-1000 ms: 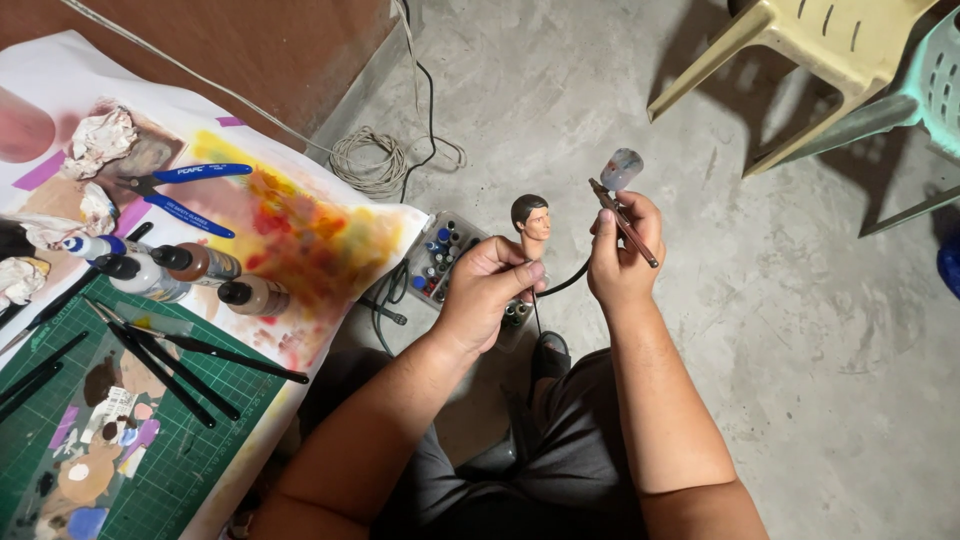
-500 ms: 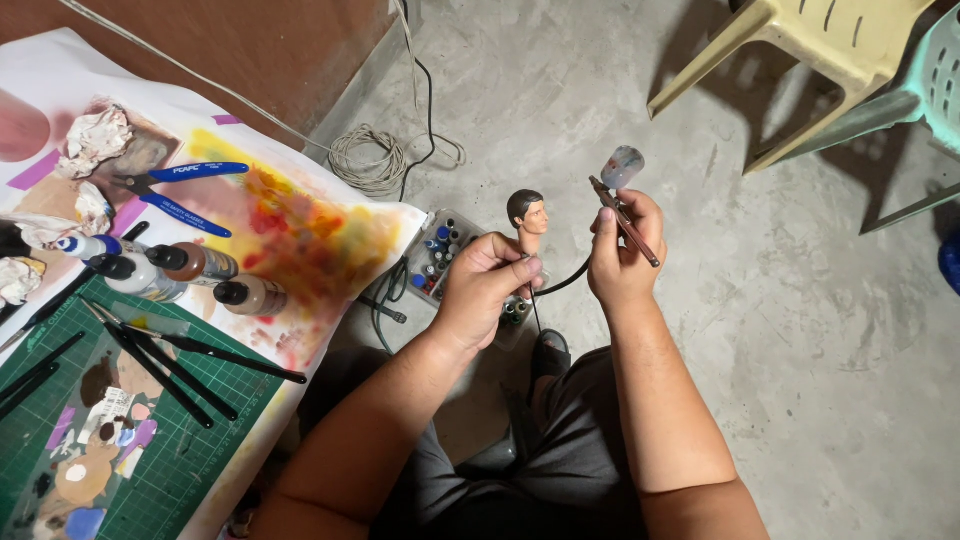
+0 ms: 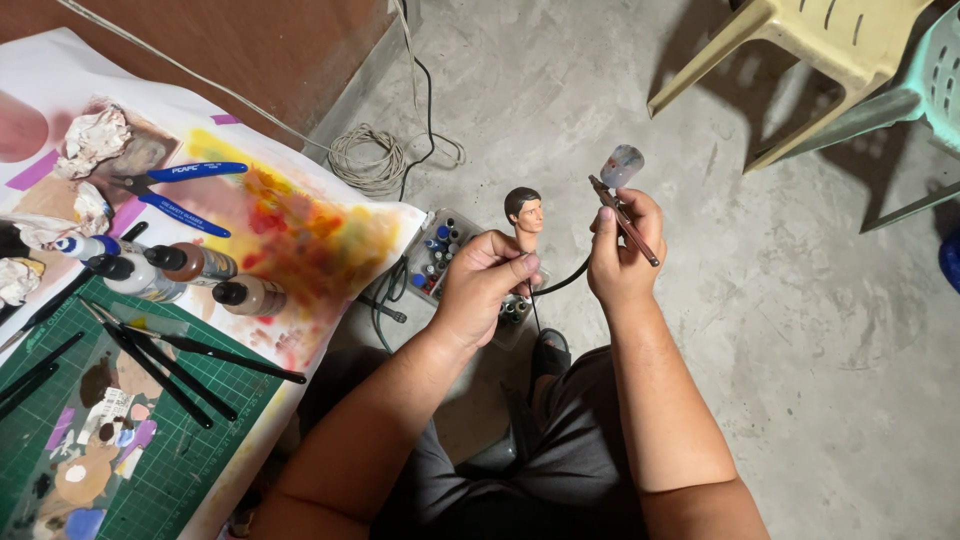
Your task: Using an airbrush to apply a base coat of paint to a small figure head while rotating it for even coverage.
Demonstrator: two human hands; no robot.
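Two hands meet over the lap in the head view: the left hand (image 3: 483,288) is curled with thumb and fingers pinched around the neck post of a small figure head (image 3: 523,212), holding it upright with the painted face turned toward the tool, while the right hand (image 3: 622,258) is closed around an airbrush (image 3: 625,215), its paint cup (image 3: 621,165) uppermost and its dark hose (image 3: 560,285) looping down between the wrists. The step in hand looks like spraying colour onto the head; the nozzle sits just beside it, so any further pass seems to call for a steady tilt of the post, not a reach. Room is open to the right over bare concrete floor (image 3: 800,330), with chair legs (image 3: 770,60) well apart at the top. To the left the table edge with its stained paper sheet (image 3: 330,235) is near the left forearm, bottles (image 3: 205,275) and brushes (image 3: 190,355) lying close to that edge, and a tray of small paint pots (image 3: 440,255) sits below the hands
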